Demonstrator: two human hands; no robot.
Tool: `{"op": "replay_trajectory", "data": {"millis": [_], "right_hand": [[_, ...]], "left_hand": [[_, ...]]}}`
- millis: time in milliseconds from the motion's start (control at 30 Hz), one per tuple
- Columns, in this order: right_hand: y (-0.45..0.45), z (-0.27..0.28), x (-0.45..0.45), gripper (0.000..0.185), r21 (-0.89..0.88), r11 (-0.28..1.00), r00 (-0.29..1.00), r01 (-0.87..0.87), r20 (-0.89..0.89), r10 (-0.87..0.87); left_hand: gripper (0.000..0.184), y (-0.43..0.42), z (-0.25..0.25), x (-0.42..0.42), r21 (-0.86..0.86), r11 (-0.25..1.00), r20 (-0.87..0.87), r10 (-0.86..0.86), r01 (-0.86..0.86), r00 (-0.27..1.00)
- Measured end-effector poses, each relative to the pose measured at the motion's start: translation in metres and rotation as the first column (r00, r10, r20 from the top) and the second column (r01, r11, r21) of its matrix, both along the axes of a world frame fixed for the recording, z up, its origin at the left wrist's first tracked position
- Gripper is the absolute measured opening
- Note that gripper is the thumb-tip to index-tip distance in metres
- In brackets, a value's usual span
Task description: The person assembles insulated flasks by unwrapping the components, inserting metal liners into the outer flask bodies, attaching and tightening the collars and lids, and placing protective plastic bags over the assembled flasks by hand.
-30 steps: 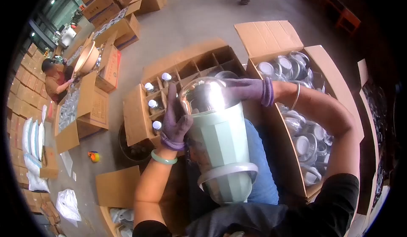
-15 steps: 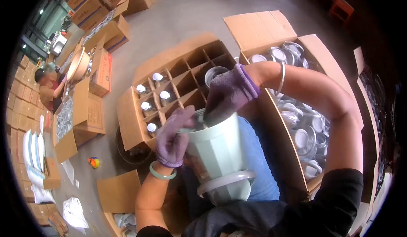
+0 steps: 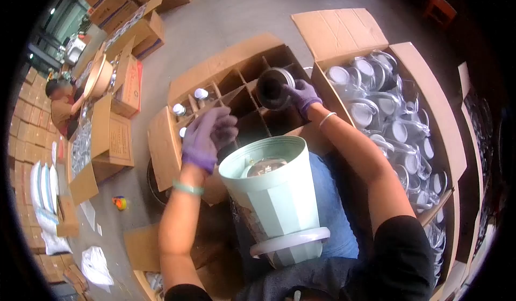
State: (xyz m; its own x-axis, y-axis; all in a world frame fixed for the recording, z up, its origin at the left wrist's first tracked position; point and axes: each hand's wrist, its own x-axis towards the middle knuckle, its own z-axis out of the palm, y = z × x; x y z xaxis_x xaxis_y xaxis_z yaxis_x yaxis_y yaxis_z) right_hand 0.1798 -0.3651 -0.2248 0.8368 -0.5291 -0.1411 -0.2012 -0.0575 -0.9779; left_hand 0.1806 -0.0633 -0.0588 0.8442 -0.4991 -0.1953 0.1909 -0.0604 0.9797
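Observation:
A dark round container with a pale rim is gripped at its right side by my right hand, in a purple glove, over the divided carton. My left hand, gloved too, is raised with fingers apart above the carton's near left part and holds nothing. Between my arms a pale green faceted pot stands upright by my legs, with a shiny rounded object inside it and a light ring around its lower part. White-capped bottles stand in the carton's left compartments.
An open carton of clear-wrapped grey lids stands on the right. At the left a person works beside open cartons and a tan basin. White sacks, a white bag and a tape roll lie lower left.
My right hand has left the pot and taken hold of the dark container over the carton. My left hand has moved up off the pot's rim and opened. The shiny object now sits inside the pot.

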Motion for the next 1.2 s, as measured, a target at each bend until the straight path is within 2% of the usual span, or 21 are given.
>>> {"op": "replay_trajectory", "data": {"millis": [33,100,133,200,233,300,367,433,500,533,567,600,633,667,767,833,967,1000,1100,1167,1200], "right_hand": [[0.012,0.022,0.0,0.061,-0.002,1.0,1.0,-0.018,0.0,0.018],[0.04,0.073,-0.011,0.057,-0.184,0.969,0.899,-0.168,0.374,0.227],[0.05,0.108,-0.025,0.056,-0.386,0.898,0.871,-0.211,0.343,0.352],[0.067,0.153,-0.044,0.055,-0.754,0.644,0.732,-0.13,0.365,0.576],[0.073,0.167,-0.051,0.053,-0.79,0.604,0.702,-0.106,0.371,0.608],[0.072,0.189,-0.06,0.05,-0.776,0.611,0.754,-0.158,0.305,0.582],[0.077,0.211,-0.071,0.05,-0.763,0.622,0.72,-0.177,0.33,0.611],[0.084,0.22,-0.077,0.05,-0.747,0.634,0.679,-0.2,0.361,0.64],[0.089,0.227,-0.081,0.052,-0.843,0.534,0.7,-0.067,0.342,0.627],[0.089,0.236,-0.086,0.053,-0.864,0.486,0.722,-0.132,0.252,0.645],[0.086,0.242,-0.088,0.053,-0.868,0.481,0.716,-0.121,0.259,0.648],[0.082,0.247,-0.091,0.054,-0.72,0.636,0.7,-0.277,0.302,0.647],[0.082,0.25,-0.092,0.055,-0.524,0.74,0.689,-0.423,0.345,0.638],[0.087,0.251,-0.091,0.061,-0.356,0.826,0.67,-0.438,0.484,0.563],[0.103,0.261,-0.091,0.069,-0.13,0.844,0.571,-0.52,0.682,0.457],[0.11,0.276,-0.111,0.066,-0.129,0.836,0.585,-0.533,0.658,0.474],[0.128,0.287,-0.145,0.057,-0.304,0.864,0.56,-0.402,0.665,0.495],[0.133,0.295,-0.158,0.057,-0.315,0.843,0.571,-0.435,0.627,0.529],[0.143,0.297,-0.166,0.065,-0.524,0.768,0.401,-0.368,0.655,0.64],[0.146,0.305,-0.168,0.07,-0.74,0.656,0.285,-0.148,0.603,0.745],[0.148,0.313,-0.173,0.07,-0.773,0.628,0.278,-0.096,0.585,0.762]], "left_hand": [[0.058,-0.003,-0.009,0.02,-0.008,1.0,-0.232,-0.016,0.014,0.973],[0.065,-0.014,-0.019,0.04,-0.066,0.992,-0.39,-0.124,0.106,0.912],[0.066,-0.026,-0.009,0.041,-0.039,0.997,-0.465,-0.08,0.07,0.882],[0.064,-0.035,-0.013,0.051,-0.191,0.981,-0.433,-0.119,0.038,0.893],[0.062,-0.038,-0.015,0.053,-0.281,0.959,-0.429,-0.147,0.023,0.891],[0.05,-0.037,0.011,0.037,-0.228,0.974,-0.342,-0.078,-0.002,0.937],[0.043,-0.04,0.026,0.026,-0.112,0.984,0.12,0.153,-0.14,0.981],[0.04,-0.028,0.005,0.043,-0.063,0.998,0.482,0.044,-0.016,0.875],[0.04,-0.037,0.069,0.005,-0.206,0.979,0.197,0.039,0.003,0.98],[0.036,-0.037,0.086,-0.007,-0.27,0.962,0.129,0.064,-0.027,0.99],[0.036,-0.034,0.088,-0.008,-0.275,0.961,0.142,0.068,-0.026,0.988],[0.045,-0.031,0.09,-0.009,-0.302,0.953,0.271,0.069,0.017,0.96],[0.057,-0.027,0.093,-0.01,-0.321,0.945,0.395,0.073,0.063,0.916],[0.065,-0.023,0.095,-0.015,-0.181,0.983,0.619,0.102,0.015,0.779],[0.075,-0.016,0.099,-0.035,0.023,0.995,0.95,0.009,-0.098,0.313],[0.077,-0.018,0.103,-0.048,0.028,0.993,0.967,0.001,-0.113,0.254],[0.072,-0.015,0.11,-0.059,-0.04,0.954,0.994,0.008,-0.296,-0.11],[0.075,-0.013,0.113,-0.063,-0.05,0.957,0.993,0.018,-0.286,-0.116],[0.074,-0.005,0.125,-0.062,-0.121,0.927,0.953,0.009,-0.355,-0.303],[0.074,0.002,0.131,-0.081,-0.185,0.951,0.978,0.153,-0.247,-0.143],[0.073,0.006,0.125,-0.082,-0.24,0.956,0.968,0.248,-0.169,0.026]]}}
